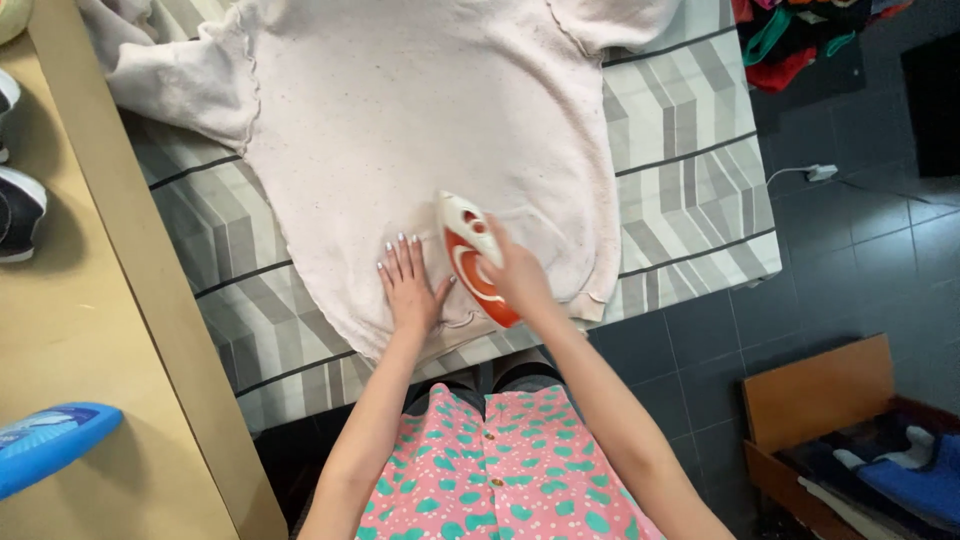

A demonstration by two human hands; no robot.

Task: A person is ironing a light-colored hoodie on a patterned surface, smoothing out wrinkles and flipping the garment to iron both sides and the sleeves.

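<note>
A pale pink sweatshirt (420, 120) lies spread flat on a grey striped ironing surface (690, 190). My right hand (515, 275) grips the handle of an orange and white iron (468, 250) that rests on the sweatshirt near its lower hem. Just left of the iron, my left hand (408, 285) lies flat with fingers spread, pressing the fabric down. One sleeve (180, 85) is bunched at the upper left.
A wooden ledge (90, 300) runs along the left, with a blue object (50, 445) and dark shoes (15, 200) on it. A pile of coloured clothes (800, 40) and a white plug with its cord (820, 172) lie on the dark tiled floor. A wooden crate (830, 400) holding fabric stands lower right.
</note>
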